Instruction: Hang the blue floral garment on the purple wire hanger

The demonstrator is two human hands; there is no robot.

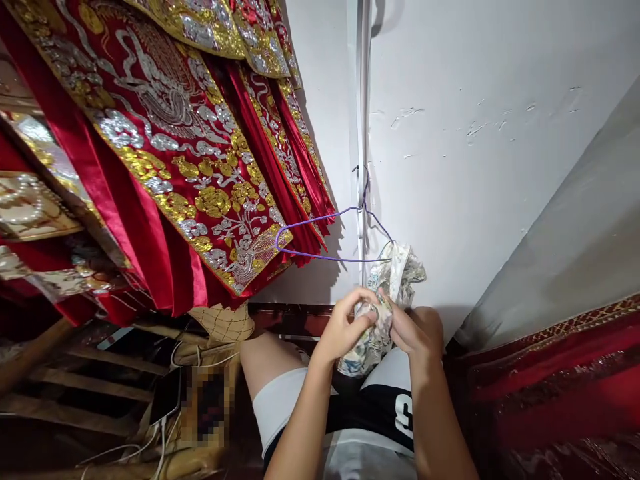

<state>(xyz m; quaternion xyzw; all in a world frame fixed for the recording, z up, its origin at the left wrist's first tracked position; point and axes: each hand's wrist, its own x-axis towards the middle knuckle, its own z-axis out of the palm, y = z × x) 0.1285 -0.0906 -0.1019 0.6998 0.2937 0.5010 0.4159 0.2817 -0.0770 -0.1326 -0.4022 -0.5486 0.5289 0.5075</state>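
Observation:
My left hand and my right hand are both closed on a bunched, pale floral-patterned cloth, held above my lap. The cloth drapes over the right end of a purple wire hanger, whose hook hangs on a thin vertical rail against the white wall. Part of the cloth hangs down between my wrists. My thighs in white and black shorts show below.
Red garments with heavy gold and silver embroidery hang at the left, close to the hanger. A grey drape with red trim fills the right. Wooden slats, a phone and white cables lie at lower left.

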